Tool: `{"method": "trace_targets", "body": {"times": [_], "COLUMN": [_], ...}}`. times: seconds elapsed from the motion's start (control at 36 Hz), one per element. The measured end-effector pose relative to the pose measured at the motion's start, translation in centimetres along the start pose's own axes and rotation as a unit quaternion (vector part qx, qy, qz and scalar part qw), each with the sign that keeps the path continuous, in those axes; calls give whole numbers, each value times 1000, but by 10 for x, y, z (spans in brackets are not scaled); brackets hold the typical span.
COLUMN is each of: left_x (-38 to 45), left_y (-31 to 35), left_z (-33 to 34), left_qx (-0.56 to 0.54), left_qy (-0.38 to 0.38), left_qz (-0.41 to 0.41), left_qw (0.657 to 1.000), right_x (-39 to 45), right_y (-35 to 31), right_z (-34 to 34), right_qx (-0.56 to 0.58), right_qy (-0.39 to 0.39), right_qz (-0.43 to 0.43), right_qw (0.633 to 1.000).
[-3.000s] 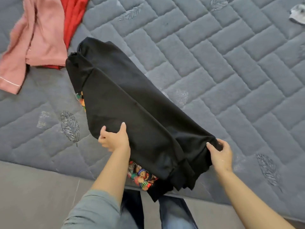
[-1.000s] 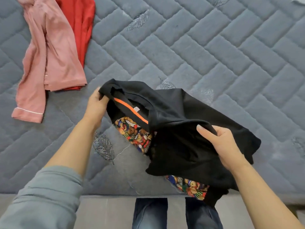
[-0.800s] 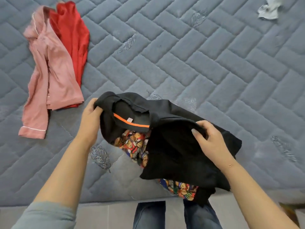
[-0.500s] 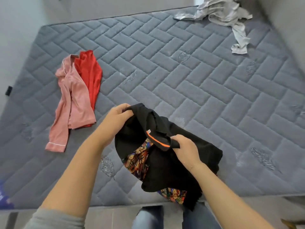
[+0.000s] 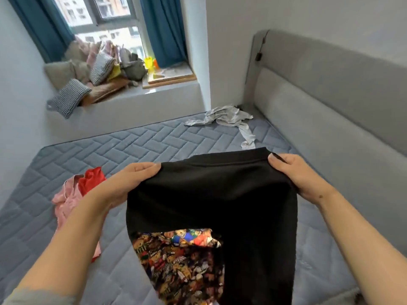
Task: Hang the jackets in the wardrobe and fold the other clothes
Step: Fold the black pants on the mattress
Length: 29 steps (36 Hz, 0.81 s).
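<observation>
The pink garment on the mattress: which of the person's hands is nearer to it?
Left. The left hand grips the black garment just right of the pink garment; the right hand grips its far corner.

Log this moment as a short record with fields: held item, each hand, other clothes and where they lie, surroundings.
held item: black garment with colourful printed lining, lifted above the mattress
left hand: grips its top left corner
right hand: grips its top right corner
other clothes: pink garment and red garment together at left; grey garment crumpled by the headboard
surroundings: window seat piled with cushions
</observation>
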<state>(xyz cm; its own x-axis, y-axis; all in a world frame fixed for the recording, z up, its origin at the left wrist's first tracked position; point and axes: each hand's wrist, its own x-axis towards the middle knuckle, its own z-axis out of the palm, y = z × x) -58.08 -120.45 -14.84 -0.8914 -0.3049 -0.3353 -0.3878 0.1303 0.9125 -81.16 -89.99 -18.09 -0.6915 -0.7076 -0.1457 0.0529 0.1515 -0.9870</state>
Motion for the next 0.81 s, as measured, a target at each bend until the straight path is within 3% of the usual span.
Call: {"method": "trace_targets", "body": {"times": [0.08, 0.19, 0.36, 0.5, 0.64, 0.81], "left_x": [9, 18, 36, 61, 80, 92], "left_y": [49, 95, 112, 114, 127, 133], "left_z": [13, 40, 99, 152, 183, 170], "left_qx": [16, 41, 66, 65, 29, -32], "left_qy": [1, 10, -18, -31, 1, 65], "left_qz": [48, 99, 128, 114, 108, 119], "left_qw": [999, 994, 989, 991, 994, 990], "right_x": [-11, -22, -16, -1, 28, 101], "right_y": [-37, -55, -36, -10, -28, -98], "right_z": [-37, -81, -117, -135, -153, -141], "right_qx": [-48, -197, -393, -261, -118, -123], "right_qy": [11, 34, 198, 331, 406, 372], "right_qz": [-23, -27, -4, 7, -39, -154], "right_qw": [998, 979, 898, 907, 906, 907]}}
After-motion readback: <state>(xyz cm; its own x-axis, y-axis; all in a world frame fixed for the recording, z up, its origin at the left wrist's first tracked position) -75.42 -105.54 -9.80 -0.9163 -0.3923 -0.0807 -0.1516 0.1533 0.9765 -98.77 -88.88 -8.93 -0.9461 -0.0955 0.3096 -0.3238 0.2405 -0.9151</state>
